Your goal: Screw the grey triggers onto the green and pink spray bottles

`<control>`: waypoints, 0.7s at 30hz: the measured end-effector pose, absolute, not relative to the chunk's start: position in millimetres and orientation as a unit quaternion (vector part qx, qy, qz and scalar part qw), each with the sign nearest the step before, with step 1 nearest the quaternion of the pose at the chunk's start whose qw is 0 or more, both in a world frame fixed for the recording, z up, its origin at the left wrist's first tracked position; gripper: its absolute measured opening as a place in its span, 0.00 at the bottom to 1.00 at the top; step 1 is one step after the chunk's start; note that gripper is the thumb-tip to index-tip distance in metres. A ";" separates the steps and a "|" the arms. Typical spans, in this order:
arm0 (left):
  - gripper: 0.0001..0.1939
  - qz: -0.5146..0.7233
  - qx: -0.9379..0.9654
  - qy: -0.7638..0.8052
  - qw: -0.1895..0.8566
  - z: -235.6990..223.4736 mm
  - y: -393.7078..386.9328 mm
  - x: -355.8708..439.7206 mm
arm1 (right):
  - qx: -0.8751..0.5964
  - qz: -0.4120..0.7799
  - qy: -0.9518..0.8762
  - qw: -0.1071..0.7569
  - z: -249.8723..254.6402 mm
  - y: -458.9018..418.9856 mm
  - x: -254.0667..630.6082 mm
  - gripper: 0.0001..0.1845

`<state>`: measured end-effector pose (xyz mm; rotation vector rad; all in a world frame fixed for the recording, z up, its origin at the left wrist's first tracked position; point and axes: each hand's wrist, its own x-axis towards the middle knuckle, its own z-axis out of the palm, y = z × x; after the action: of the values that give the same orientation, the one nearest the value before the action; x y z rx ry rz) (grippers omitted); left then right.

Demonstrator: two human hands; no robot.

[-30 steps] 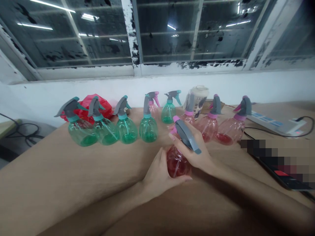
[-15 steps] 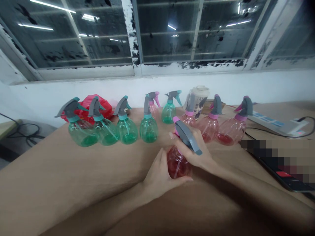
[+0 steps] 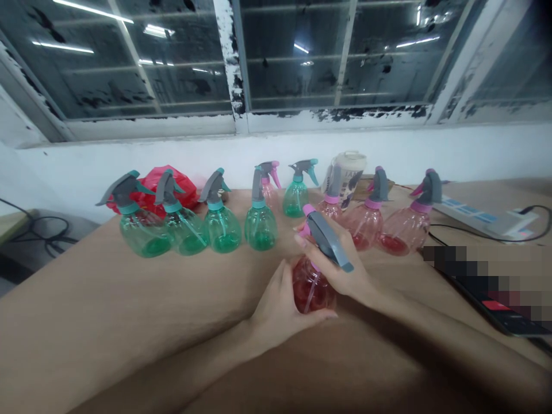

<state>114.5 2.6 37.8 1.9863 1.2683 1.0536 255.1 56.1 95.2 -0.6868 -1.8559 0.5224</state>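
A pink spray bottle (image 3: pixel 311 290) with a grey and pink trigger head stands at the front middle of the table. My left hand (image 3: pixel 280 307) wraps round its lower body, thumb in front. At its neck and trigger head, my right hand (image 3: pixel 340 264) is closed round the bottle, with fingers near the pink trigger. A thin tube and red liquid show through the clear wall. Just behind my right hand stand pink spray bottles, one (image 3: pixel 331 204) partly covered by that hand, another (image 3: pixel 364 227) beside it, and a third (image 3: pixel 403 233) at the right.
Several green spray bottles (image 3: pixel 224 230) line the left side. Farther back stand another green spray bottle (image 3: pixel 296 198), a pink one (image 3: pixel 268 192) and a printed cup (image 3: pixel 351 178). A red plastic bag (image 3: pixel 176 187) lies behind. At right are a power strip (image 3: pixel 483 215) and a phone (image 3: pixel 474 293).
The fingers of my right hand have shifted slightly at the trigger. The bottle and my left hand have stayed in nearly the same place.
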 end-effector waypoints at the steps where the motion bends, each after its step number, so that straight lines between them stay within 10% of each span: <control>1: 0.43 0.392 0.740 0.470 0.277 37.5 2.6 114.3 | -0.290 0.220 -0.772 0.521 94.7 55.9 255.0 0.05; 21: 0.42 0.384 0.745 0.480 0.260 35.8 3.2 112.8 | -0.289 0.225 -0.774 0.516 98.0 56.4 253.3 0.12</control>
<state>112.8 3.2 35.8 2.0163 1.2996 1.0401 253.3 56.4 98.0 -0.6943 -1.8602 0.5404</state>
